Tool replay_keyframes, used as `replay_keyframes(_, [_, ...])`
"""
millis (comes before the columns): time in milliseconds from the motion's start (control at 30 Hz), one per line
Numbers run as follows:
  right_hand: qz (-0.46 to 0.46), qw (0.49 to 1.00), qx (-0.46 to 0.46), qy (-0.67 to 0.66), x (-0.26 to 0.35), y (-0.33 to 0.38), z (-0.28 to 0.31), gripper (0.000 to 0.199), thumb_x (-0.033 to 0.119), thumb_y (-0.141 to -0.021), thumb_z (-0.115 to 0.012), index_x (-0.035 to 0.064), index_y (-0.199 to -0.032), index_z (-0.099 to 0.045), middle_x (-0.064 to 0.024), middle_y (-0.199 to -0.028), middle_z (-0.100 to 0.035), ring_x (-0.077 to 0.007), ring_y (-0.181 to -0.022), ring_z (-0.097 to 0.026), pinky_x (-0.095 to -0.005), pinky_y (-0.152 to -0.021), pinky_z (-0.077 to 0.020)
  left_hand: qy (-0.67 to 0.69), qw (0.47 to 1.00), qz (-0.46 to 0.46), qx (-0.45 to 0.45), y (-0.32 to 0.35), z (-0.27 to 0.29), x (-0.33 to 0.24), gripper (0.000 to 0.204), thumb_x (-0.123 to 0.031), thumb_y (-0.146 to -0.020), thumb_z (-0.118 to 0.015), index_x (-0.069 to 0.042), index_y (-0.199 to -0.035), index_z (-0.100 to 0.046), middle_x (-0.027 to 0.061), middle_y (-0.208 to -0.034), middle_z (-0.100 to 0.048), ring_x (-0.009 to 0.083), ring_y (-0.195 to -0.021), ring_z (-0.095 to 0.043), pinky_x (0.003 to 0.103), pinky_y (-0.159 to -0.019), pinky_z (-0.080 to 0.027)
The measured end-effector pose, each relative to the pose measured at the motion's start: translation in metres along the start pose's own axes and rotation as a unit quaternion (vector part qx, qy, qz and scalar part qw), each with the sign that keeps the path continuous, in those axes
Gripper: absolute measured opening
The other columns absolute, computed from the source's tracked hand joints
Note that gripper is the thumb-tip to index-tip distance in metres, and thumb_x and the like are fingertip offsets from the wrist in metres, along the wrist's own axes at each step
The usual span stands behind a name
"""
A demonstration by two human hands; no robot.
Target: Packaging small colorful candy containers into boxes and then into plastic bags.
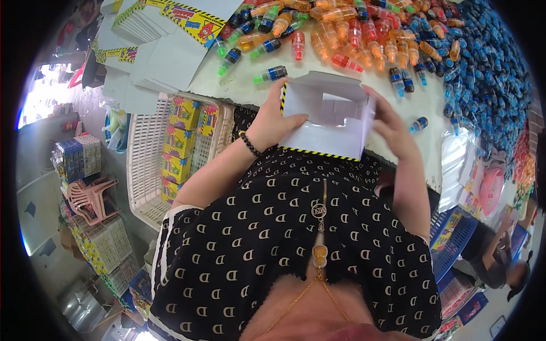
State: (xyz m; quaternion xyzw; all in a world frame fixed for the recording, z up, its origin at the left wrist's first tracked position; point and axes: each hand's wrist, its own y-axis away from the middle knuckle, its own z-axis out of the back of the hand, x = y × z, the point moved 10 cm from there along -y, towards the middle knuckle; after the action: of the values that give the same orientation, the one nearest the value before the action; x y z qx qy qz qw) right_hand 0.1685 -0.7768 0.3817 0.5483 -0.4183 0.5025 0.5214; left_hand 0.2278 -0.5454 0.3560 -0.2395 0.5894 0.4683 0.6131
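Observation:
An open white cardboard box (335, 136) with yellow-and-black striped edges stands in front of my body at the table's edge. Its inside is white, and a flap rises at the far side. My left hand (277, 120) grips the box's left wall, with the thumb over the inside and the fingers behind it. At the right wall is my right hand (395, 122), its slightly blurred fingers bent against the side and far corner. Just beyond the box lies a small bottle with a dark top and green tip (269, 74).
Orange and red bottles (341, 34) cover the table's far side, with a heap of blue ones (483, 68) to the right. Flat printed cartons (145, 62) are stacked at far left. A white basket (149, 170) holds yellow boxes (179, 142). Another person (500, 256) is at far right.

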Motion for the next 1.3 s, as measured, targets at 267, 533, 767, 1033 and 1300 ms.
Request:
replay_keyframes(267, [0.096, 0.948, -0.146, 0.267, 0.028, -0.003, -0.02, 0.076, 0.012, -0.073, -0.072, 0.0033, -0.141, -0.04, -0.0147, -0.14, -0.046, -0.03, -0.134, -0.037, -0.0373, -0.111, -0.0308, -0.101, 0.993, -0.062, -0.025, 0.004, -0.006, -0.024, 0.084, -0.015, -0.076, -0.069, -0.008, -0.144, -0.019, 0.0267, -0.118, -0.057, 0.0416, -0.11, -0.058, 0.042, -0.095, -0.046])
replay_keyframes(533, [0.132, 0.904, -0.037, 0.405, 0.042, -0.007, -0.048, 0.077, 0.016, -0.069, -0.078, 0.0158, -0.139, -0.046, -0.0112, -0.135, -0.05, -0.0307, -0.121, -0.046, -0.039, -0.105, -0.0354, -0.141, 0.988, -0.064, -0.018, 0.008, -0.007, -0.033, 0.082, -0.009, -0.075, -0.065, -0.01, -0.144, -0.02, 0.026, -0.118, -0.056, 0.0421, -0.105, -0.058, 0.042, -0.093, -0.045])
replay_keyframes(767, [0.017, 0.839, -0.035, 0.542, 0.031, -0.016, -0.065, 0.075, 0.021, -0.077, -0.073, 0.0113, -0.143, -0.04, -0.014, -0.137, -0.046, -0.0328, -0.121, -0.044, -0.0415, -0.106, -0.0337, -0.154, 0.987, -0.05, 0.018, 0.012, -0.007, -0.025, 0.084, -0.006, -0.076, -0.063, -0.011, -0.146, -0.016, 0.0267, -0.109, -0.06, 0.0394, -0.095, -0.064, 0.042, -0.084, -0.05])
replay_keyframes(1033, [0.177, 0.829, -0.075, 0.525, 0.102, 0.025, -0.062, 0.079, 0.014, -0.081, -0.067, 0.0097, -0.149, -0.027, -0.0189, -0.143, -0.039, -0.0345, -0.135, -0.033, -0.0472, -0.111, -0.028, 0.13, 0.986, -0.065, 0.084, 0.063, -0.017, -0.115, 0.082, -0.004, -0.087, -0.061, -0.011, -0.151, -0.01, 0.0168, -0.111, -0.059, 0.0169, -0.098, -0.061, 0.029, -0.082, -0.05])
replay_keyframes(1300, [0.015, 0.987, -0.006, -0.159, 0.047, 0.039, -0.059, 0.09, 0.0, -0.083, -0.057, 0.0131, -0.154, -0.002, -0.0193, -0.147, -0.032, -0.026, -0.131, -0.041, -0.0372, -0.103, -0.0401, -0.108, 0.972, -0.143, 0.155, 0.064, -0.051, -0.122, 0.069, -0.019, -0.091, -0.061, -0.01, -0.148, -0.024, 0.0145, -0.13, -0.054, 0.0245, -0.119, -0.053, 0.043, -0.1, -0.037])
